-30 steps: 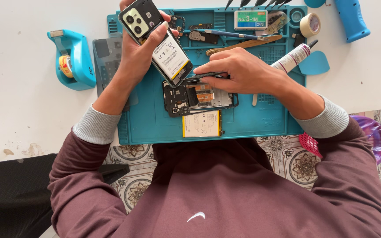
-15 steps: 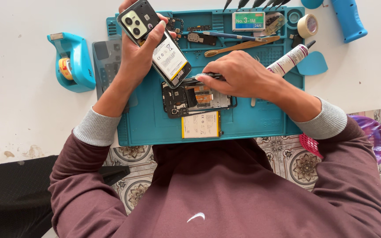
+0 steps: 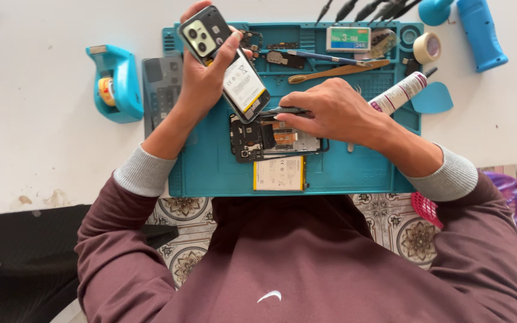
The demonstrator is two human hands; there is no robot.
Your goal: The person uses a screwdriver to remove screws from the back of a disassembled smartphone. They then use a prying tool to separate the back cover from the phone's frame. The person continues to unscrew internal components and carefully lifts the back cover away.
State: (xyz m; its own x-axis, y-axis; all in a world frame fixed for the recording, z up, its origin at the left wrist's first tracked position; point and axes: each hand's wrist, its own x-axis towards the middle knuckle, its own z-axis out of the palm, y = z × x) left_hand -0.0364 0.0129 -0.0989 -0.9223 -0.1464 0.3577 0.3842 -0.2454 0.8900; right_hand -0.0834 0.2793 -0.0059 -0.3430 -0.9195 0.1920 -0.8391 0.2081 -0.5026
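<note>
Maroon sleeves nearest camera. Yellow-white battery [image 3: 279,173] flat on teal repair mat [image 3: 210,173], near edge. Just beyond, opened phone body [image 3: 273,139], circuit board exposed. Right hand [image 3: 330,113] pinched shut on dark tweezers [image 3: 288,110], tip now at board's upper edge, nudged slightly left since a second ago. Left hand [image 3: 207,75] clamped on black back cover [image 3: 225,60] with battery, unchanged, lifted. Far side: wooden brush [image 3: 336,72], tape roll [image 3: 427,46], on white worktop [image 3: 31,149].

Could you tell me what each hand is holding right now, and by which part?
The left hand grips a phone back cover and a battery together, around their middle. The right hand pinches a thin dark tool near its rear end.
</note>
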